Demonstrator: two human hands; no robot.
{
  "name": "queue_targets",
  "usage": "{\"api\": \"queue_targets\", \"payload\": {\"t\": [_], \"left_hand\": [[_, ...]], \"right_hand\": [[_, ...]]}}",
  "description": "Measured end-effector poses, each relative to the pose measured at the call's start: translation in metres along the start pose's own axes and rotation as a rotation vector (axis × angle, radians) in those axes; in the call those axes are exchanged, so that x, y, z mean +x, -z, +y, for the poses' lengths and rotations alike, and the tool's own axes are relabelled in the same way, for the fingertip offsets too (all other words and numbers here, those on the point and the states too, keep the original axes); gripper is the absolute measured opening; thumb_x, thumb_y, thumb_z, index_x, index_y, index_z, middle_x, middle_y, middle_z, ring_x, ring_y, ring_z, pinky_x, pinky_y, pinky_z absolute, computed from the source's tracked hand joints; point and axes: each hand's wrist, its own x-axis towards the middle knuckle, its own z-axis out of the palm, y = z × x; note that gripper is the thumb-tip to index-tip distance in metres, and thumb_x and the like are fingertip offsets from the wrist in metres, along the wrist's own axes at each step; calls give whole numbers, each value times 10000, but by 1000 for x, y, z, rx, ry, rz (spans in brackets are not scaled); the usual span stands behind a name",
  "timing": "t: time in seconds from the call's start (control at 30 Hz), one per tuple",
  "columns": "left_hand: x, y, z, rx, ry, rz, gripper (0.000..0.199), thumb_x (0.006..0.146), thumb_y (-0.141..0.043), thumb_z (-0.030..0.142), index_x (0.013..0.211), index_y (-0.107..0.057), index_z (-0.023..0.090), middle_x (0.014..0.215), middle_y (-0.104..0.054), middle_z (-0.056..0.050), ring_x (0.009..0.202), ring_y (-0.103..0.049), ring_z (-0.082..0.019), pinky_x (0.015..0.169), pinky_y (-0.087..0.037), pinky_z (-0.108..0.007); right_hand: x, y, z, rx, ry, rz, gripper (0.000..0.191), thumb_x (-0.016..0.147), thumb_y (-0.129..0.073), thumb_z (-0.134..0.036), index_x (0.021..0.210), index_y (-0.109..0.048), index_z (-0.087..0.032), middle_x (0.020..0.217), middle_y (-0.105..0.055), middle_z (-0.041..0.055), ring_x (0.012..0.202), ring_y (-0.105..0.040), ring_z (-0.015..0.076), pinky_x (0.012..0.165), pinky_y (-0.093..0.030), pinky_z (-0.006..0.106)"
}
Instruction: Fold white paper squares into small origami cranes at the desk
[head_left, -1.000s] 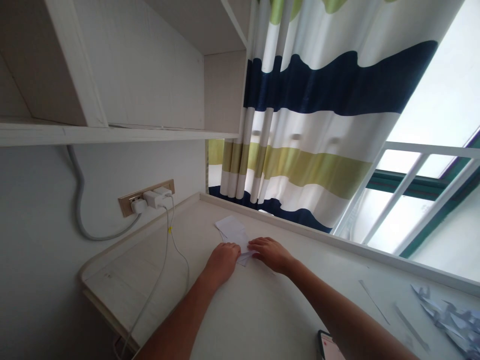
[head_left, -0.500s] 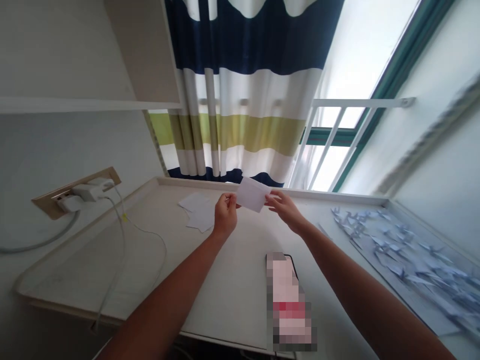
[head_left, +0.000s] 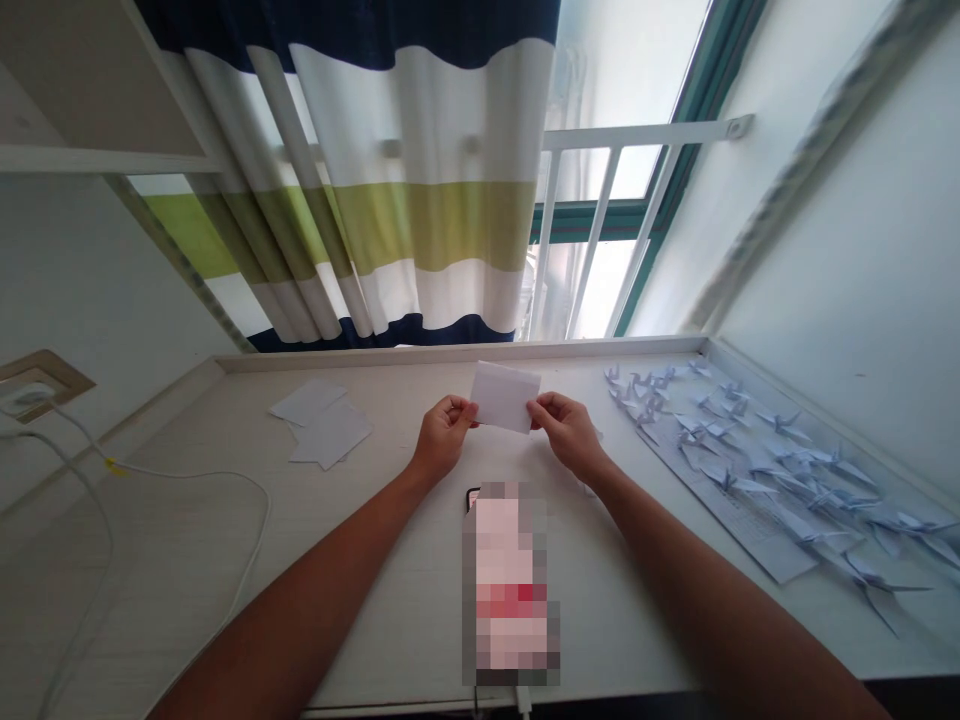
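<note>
A white sheet of paper (head_left: 505,396), small and roughly square, is held up above the desk between both hands. My left hand (head_left: 444,435) pinches its left edge between thumb and fingers. At the paper's lower right edge, my right hand (head_left: 568,430) grips it the same way. Below the hands lies a phone (head_left: 510,580) with a blurred-out screen. Several loose white paper sheets (head_left: 324,425) lie flat on the desk to the left. Many folded paper cranes (head_left: 750,430) are spread over the right side, some resting on a flat printed sheet (head_left: 784,565).
The white desk (head_left: 405,600) has a raised rim along its back. White cables (head_left: 251,480) run over its left part from a wall socket (head_left: 45,385). Behind stand a striped curtain (head_left: 442,225) and a white railing (head_left: 600,220) before the window.
The view has turned to the right, bringing more of the cranes into sight. My right hand, its fingers looser before, now pinches the paper's right edge firmly. The left hand keeps its hold.
</note>
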Motion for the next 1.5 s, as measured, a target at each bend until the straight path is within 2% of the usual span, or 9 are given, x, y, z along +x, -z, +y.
{"api": "queue_targets", "payload": {"t": [0.17, 0.33, 0.47, 0.63, 0.73, 0.93, 1.07, 1.17, 1.5], "left_hand": [[-2, 4, -4, -34, 12, -3, 398, 753, -783, 479, 893, -555, 184, 778, -657, 10, 725, -639, -131, 754, -538, -295], [1, 4, -10, -89, -99, 7, 375, 754, -796, 388, 889, -492, 216, 850, -658, 11, 779, -650, -135, 739, -522, -276], [1, 5, -12, 12, -159, -51, 300, 760, -780, 358, 977, -640, 205, 849, -637, -4, 800, -638, -140, 793, -525, -287], [-1, 6, -6, 29, -132, -141, 432, 748, -786, 323, 1153, -696, 204, 894, -661, -28, 823, -632, -147, 791, -525, -286], [-1, 6, -6, 8, -111, -114, 396, 744, -795, 347, 1102, -730, 191, 865, -670, -26, 789, -629, -144, 760, -519, -282], [2, 5, -9, -62, -96, 8, 422, 702, -843, 324, 1086, -738, 183, 776, -662, 8, 729, -619, -116, 745, -504, -264], [3, 6, -9, -93, -89, -15, 432, 698, -856, 315, 1091, -740, 180, 711, -659, 16, 690, -608, -107, 702, -488, -249], [2, 5, -10, -92, -72, -35, 445, 683, -868, 332, 1085, -752, 180, 786, -694, -14, 754, -646, -137, 726, -514, -273], [2, 3, -9, -168, -78, -28, 453, 660, -877, 300, 1080, -751, 187, 865, -617, 8, 778, -651, -140, 752, -600, -340]], "right_hand": [[-4, 2, 4, -128, 86, 27, 332, 898, -596, -522, 816, -571, -201, 734, -616, 15, 700, -581, 174, 685, -490, 314], [-4, -2, 10, -154, 98, -8, 337, 906, -559, -546, 839, -533, -217, 750, -606, 19, 710, -572, 183, 651, -476, 299], [-4, -3, 9, -95, 98, 43, 356, 907, -555, -576, 890, -523, -222, 808, -643, 38, 731, -598, 194, 653, -484, 304], [-4, 0, 5, -100, 103, 32, 394, 892, -573, -606, 910, -557, -213, 851, -676, 54, 776, -621, 207, 684, -501, 316], [-4, 1, 7, -98, 110, 46, 395, 896, -576, -598, 928, -579, -204, 851, -679, 52, 770, -621, 202, 685, -499, 315], [-2, 1, 11, -53, 152, 39, 458, 876, -660, -526, 1186, -537, -212, 786, -659, 9, 770, -644, 201, 729, -536, 346], [1, 4, 13, -91, 189, 37, 395, 857, -707, -470, 1150, -633, -214, 915, -711, 60, 874, -672, 228, 793, -552, 386], [1, 5, 12, -79, 195, 74, 339, 872, -694, -442, 1124, -690, -215, 978, -723, 76, 884, -669, 228, 809, -553, 394], [0, 5, 10, -14, 110, -5, 491, 819, -756, -450, 1244, -671, -219, 877, -715, 49, 807, -642, 213, 755, -554, 384]]}}
